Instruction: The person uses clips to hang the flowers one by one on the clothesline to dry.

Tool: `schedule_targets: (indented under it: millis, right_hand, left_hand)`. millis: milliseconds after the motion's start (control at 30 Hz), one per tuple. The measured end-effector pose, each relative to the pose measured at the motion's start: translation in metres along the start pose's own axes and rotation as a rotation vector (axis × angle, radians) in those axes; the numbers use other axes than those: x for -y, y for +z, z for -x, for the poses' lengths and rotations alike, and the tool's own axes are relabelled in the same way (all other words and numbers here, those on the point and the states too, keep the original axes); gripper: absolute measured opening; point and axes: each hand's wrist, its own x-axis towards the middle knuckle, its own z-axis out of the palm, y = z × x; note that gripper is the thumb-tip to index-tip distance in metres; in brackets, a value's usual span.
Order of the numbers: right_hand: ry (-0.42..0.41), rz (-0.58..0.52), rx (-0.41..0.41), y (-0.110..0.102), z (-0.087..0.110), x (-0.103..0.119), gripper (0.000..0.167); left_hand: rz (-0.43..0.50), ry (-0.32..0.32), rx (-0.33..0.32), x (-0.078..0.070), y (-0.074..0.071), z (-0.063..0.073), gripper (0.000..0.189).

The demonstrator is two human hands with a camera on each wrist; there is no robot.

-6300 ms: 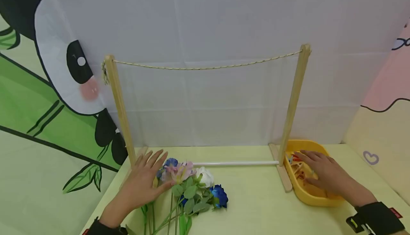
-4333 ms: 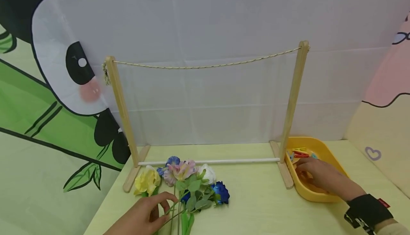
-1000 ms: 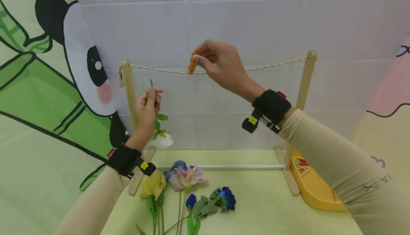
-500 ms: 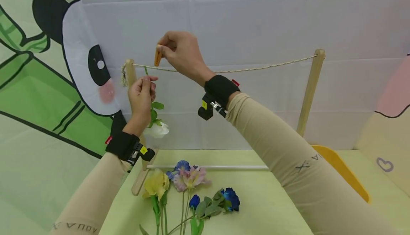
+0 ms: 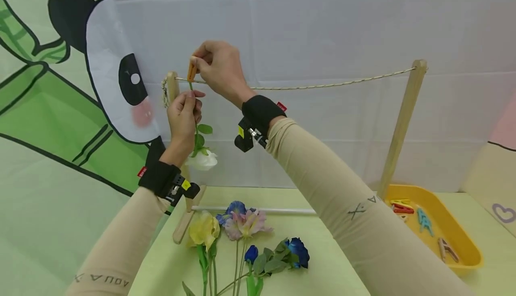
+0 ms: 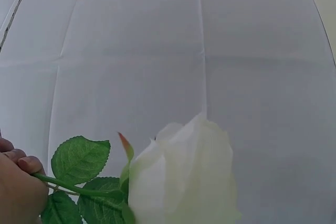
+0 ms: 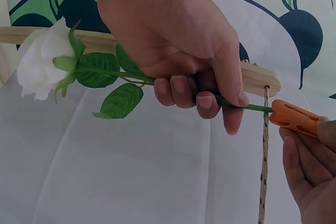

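Note:
My left hand (image 5: 183, 114) pinches the green stem of a white rose (image 5: 203, 160), which hangs bloom down beside the left post. In the left wrist view the rose (image 6: 181, 174) and its leaves fill the lower part. My right hand (image 5: 223, 67) pinches an orange clothespin (image 5: 192, 70) over the rope (image 5: 306, 88), near its left end. In the right wrist view, the tip of the clothespin (image 7: 294, 118) meets the stem end right at the rope (image 7: 264, 166). My left hand (image 7: 184, 56) grips the stem just below that.
Wooden posts (image 5: 403, 126) with a white crossbar (image 5: 282, 211) carry the rope. Yellow (image 5: 204, 229), pink (image 5: 247, 224) and blue flowers (image 5: 297, 253) lie on the table (image 5: 322, 271). At right, a yellow tray (image 5: 463, 238) holds several clothespins (image 5: 424, 220), partly behind my right sleeve.
The right hand took a clothespin from the tray and carried it left along the rope. The left hand picked up the white rose and raised its stem end to the rope.

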Motion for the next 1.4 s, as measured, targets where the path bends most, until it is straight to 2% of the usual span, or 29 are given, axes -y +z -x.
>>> schedule_targets:
  millis: [167,200,233,400,567,933,1067,1133,1233,1300,1400]
  right_hand:
    - [0.016,0.036,0.008,0.002,-0.005,0.003,0.014]
    - [0.012,0.047,0.014,-0.012,0.012,0.028,0.013]
    - [0.022,0.048,0.017,-0.013,0.014,0.03,0.013]
    - [0.056,0.073,0.043,-0.014,0.019,0.032,0.014]
    - [0.066,0.084,0.061,-0.013,0.016,0.031,0.015]
    - [0.091,0.128,0.124,-0.012,0.01,0.043,0.024]
    - [0.093,0.115,0.152,-0.017,0.009,0.044,0.024]
    - [0.093,0.108,0.161,-0.019,0.009,0.044,0.024]
    - [0.094,0.094,0.172,-0.022,0.013,0.045,0.026]
    - [0.081,0.087,0.18,-0.024,0.016,0.046,0.028]
    - [0.042,0.105,0.187,-0.028,0.023,0.047,0.033]
  left_hand:
    - [0.006,0.008,0.004,0.0,0.007,-0.005,0.034]
    - [0.012,0.001,0.005,0.0,0.008,-0.005,0.034]
    - [0.01,-0.005,0.008,0.0,0.01,-0.005,0.035]
    - [-0.004,-0.036,0.01,0.0,0.009,-0.002,0.035]
    - [-0.025,-0.031,0.007,-0.001,0.006,-0.002,0.034]
    - [-0.002,-0.034,-0.004,-0.007,0.003,-0.004,0.034]
    - [-0.028,-0.013,0.017,-0.011,0.004,-0.002,0.031]
    - [-0.082,0.004,0.038,-0.014,0.005,0.001,0.029]
    - [-0.31,0.044,0.063,-0.021,0.003,0.013,0.03]
    - [-0.493,0.12,0.072,-0.024,0.0,0.026,0.035]
    - [-0.701,0.296,0.07,-0.026,-0.007,0.048,0.047]
